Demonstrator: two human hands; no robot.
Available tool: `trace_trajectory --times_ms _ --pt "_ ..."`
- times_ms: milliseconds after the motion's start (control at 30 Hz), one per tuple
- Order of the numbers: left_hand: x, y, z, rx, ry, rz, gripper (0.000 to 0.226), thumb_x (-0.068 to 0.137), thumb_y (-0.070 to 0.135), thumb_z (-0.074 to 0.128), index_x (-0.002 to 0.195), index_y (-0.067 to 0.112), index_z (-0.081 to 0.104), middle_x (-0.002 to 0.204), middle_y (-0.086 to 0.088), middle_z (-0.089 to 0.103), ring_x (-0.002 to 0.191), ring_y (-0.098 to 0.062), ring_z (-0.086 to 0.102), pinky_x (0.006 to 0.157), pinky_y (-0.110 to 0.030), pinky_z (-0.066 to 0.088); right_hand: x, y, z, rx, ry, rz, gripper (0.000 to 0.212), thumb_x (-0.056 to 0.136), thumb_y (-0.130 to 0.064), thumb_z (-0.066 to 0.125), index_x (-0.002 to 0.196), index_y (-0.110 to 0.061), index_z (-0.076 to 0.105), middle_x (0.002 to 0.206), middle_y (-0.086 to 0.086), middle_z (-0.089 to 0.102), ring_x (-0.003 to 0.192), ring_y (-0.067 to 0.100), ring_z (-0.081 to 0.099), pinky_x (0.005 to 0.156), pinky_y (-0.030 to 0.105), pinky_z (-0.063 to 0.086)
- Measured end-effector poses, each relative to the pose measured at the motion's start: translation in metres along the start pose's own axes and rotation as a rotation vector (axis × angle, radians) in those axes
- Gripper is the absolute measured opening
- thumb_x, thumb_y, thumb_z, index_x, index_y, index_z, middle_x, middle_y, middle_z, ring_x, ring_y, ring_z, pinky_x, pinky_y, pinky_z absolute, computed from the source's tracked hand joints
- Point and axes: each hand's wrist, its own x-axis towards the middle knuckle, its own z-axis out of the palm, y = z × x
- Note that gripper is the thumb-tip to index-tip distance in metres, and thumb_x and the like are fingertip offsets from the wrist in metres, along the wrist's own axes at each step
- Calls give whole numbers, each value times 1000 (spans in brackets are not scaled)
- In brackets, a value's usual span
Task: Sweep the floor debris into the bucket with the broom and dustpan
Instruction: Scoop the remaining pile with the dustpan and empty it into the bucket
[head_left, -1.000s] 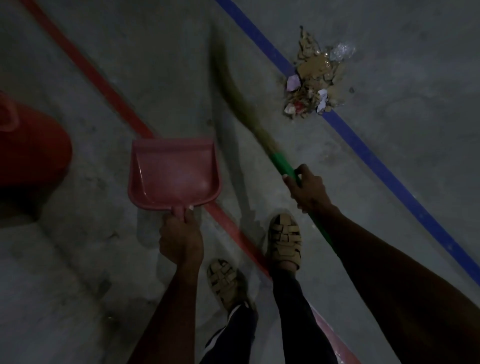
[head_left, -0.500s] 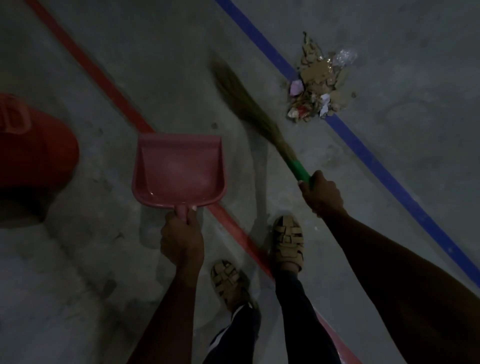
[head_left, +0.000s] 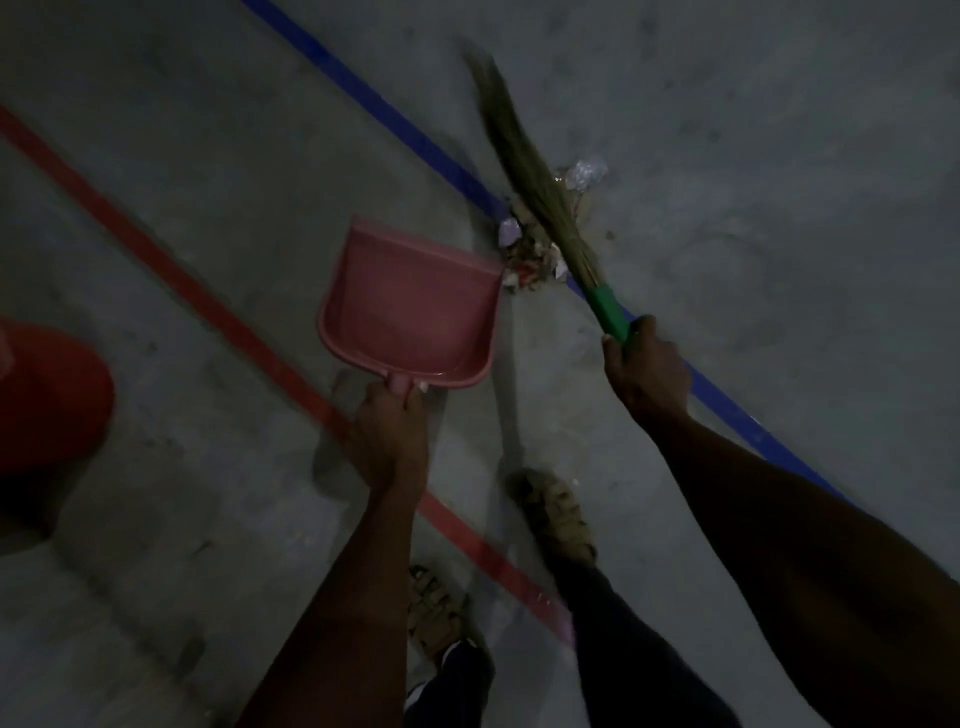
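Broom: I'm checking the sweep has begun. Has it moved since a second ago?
Yes. The broom has crossed from left of the blue line to lie over the debris.

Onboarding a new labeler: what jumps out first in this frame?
The pink dustpan, held by its handle in the left hand, sits mid-frame with its mouth toward the debris pile on the blue floor line. The right hand grips the green-handled broom, whose bristles lie across the pile. A red bucket is at the left edge.
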Motion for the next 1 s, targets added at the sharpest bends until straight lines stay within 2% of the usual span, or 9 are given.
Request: trace_trajectory --times_ms 167,300,367,500,600,733,900,1000 --pt "8 56 39 23 -54 15 49 93 54 55 108 7 61 102 -22 67 93 -40 65 71 -40 47 55 9 -11 20 79 117 40 101 -42 52 126 -11 45 90 10 57 70 26 49 63 33 33" --pt "4 80 79 -6 -103 92 44 95 44 61 115 5 64 102 -24 68 94 -40 64 68 -34 36 111 31 -3 82 105 204 41 99 -41 55 128 -16 42 108 12 67 91 34 67 68 35 38" --pt "0 80 101 11 -126 159 45 94 47 60 118 9 65 105 -23 69 95 -39 65 73 -36 43 139 47 0 120 108 225 38 99 -39 56 126 -17 41 110 11 67 94 34 67 71 37 41" --pt "-2 69 151 115 -225 83 51 93 57 54 122 16 61 108 -22 67 99 -41 64 81 -43 51 185 74 9 126 89 234 35 99 -35 56 125 -17 40 111 11 65 95 35 66 72 39 42" --pt "4 66 181 148 -238 75 52 94 57 53 120 13 61 107 -22 68 98 -40 65 81 -41 51 217 86 27 106 86 198 37 99 -32 57 128 -18 39 112 11 63 91 32 65 69 37 40" --pt "32 45 216 238 -255 113 55 94 58 52 126 13 57 107 -23 68 98 -40 65 80 -41 48 256 97 66 104 116 118 36 99 -31 57 128 -19 38 110 10 62 83 28 62 67 39 46" --pt "79 -9 231 412 -288 110 64 91 69 44 128 18 56 109 -19 68 98 -38 66 80 -41 50 269 89 119 207 128 67 40 96 -32 62 128 -21 41 110 9 65 92 30 66 72 40 50" --pt "94 -26 231 357 -330 106 62 87 72 48 123 23 60 111 -17 69 101 -35 66 79 -38 49 260 89 149 258 143 79 46 95 -31 62 134 -22 40 114 11 65 97 32 66 78 43 52"
